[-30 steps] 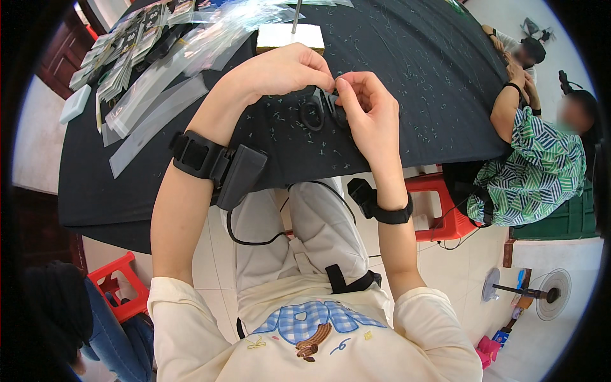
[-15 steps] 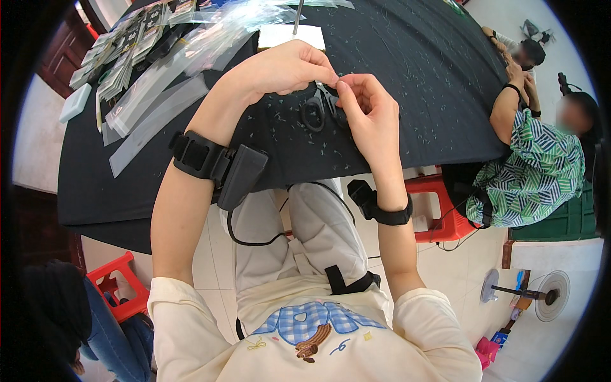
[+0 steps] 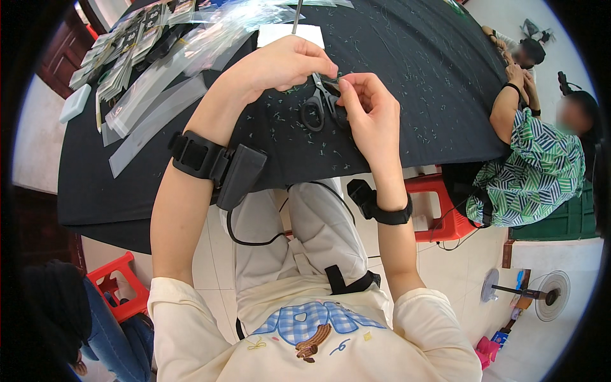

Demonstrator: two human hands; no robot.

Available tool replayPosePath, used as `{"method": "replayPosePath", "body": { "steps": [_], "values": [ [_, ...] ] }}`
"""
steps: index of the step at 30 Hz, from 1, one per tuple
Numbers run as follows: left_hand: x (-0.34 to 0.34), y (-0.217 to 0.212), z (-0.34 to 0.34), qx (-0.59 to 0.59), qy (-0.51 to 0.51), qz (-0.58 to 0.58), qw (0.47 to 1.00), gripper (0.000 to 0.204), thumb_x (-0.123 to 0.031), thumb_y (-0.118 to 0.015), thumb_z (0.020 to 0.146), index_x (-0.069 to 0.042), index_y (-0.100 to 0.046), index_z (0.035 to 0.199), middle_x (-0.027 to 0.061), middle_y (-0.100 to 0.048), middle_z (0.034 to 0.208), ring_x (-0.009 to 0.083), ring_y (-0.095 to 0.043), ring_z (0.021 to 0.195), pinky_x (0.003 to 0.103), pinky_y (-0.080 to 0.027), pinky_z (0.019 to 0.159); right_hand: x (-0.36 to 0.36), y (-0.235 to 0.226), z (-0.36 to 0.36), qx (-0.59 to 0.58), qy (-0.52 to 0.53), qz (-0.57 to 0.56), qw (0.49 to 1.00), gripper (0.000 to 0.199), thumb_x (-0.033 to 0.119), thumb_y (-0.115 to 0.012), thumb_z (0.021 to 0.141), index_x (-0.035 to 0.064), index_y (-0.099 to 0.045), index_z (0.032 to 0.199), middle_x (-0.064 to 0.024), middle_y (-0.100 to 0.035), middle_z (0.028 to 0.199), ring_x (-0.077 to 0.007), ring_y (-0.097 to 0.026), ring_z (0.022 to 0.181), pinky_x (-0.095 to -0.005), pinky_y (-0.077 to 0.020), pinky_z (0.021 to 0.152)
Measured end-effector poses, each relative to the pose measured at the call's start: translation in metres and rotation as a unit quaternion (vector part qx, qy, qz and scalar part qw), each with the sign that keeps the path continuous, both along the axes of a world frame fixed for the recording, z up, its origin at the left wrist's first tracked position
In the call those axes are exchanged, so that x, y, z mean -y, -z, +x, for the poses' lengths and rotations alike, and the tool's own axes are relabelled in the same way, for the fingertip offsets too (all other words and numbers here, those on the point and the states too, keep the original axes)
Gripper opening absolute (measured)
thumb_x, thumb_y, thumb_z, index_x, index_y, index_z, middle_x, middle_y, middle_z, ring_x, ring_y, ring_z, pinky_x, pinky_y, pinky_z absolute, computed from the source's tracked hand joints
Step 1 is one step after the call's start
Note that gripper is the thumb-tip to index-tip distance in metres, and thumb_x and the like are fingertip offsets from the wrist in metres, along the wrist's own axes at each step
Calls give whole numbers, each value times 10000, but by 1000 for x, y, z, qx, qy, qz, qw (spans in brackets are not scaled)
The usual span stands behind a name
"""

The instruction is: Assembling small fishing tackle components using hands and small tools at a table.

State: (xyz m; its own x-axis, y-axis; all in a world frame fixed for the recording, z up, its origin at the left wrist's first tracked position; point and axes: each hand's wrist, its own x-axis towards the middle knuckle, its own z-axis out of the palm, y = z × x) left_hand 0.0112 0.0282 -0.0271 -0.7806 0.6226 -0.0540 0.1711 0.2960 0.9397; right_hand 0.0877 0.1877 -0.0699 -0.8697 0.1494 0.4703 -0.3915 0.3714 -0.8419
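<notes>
My left hand is closed in a pinch above the black-covered table, its thumb and forefinger pointing toward the right. Facing it, my right hand also pinches, its other fingers curled in. A small gap separates the two sets of fingertips. Whatever lies between them is too fine to make out. Just below the hands, scissors with dark handles lie on the cloth, partly covered by my right hand. Behind my left hand is a white block with a thin metal rod standing up from it.
Small pale scraps are scattered over the black cloth. Clear plastic sleeves and bundled dark-and-white cards lie at the left, beside a white box. A person in a green patterned shirt sits at the right, near a red stool.
My fingertips, which met a moment ago, are now slightly apart. My left hand has risen a little, and the scissors have stayed in place.
</notes>
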Motion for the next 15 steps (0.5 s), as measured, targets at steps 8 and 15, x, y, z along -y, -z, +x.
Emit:
{"method": "replayPosePath", "body": {
  "steps": [8, 15],
  "values": [
    [5, -1, -6, 40, -122, 200, 971, 291, -262, -483, 942, 5, -591, 989, -93, -285, 573, 1, -245, 453, 176, -171, 387, 0, -2, 1, 6, 19, -11, 1000, 120, 93, -588, 873, -27, -594, 882, -57, -631, 691, -78, -603, 605, -207, -435, 526],
    [20, 10, -31, 82, -103, 401, 907, 294, -217, -415, 974, 40, -495, 1092, -67, -319, 622, 33, -282, 501, 181, -270, 451, 1, -1, 0, 3, 19, -18, 1000, 126, 98, -584, 878, -27, -596, 886, -56, -631, 693, -79, -604, 606, -207, -438, 529]
  ]
}}
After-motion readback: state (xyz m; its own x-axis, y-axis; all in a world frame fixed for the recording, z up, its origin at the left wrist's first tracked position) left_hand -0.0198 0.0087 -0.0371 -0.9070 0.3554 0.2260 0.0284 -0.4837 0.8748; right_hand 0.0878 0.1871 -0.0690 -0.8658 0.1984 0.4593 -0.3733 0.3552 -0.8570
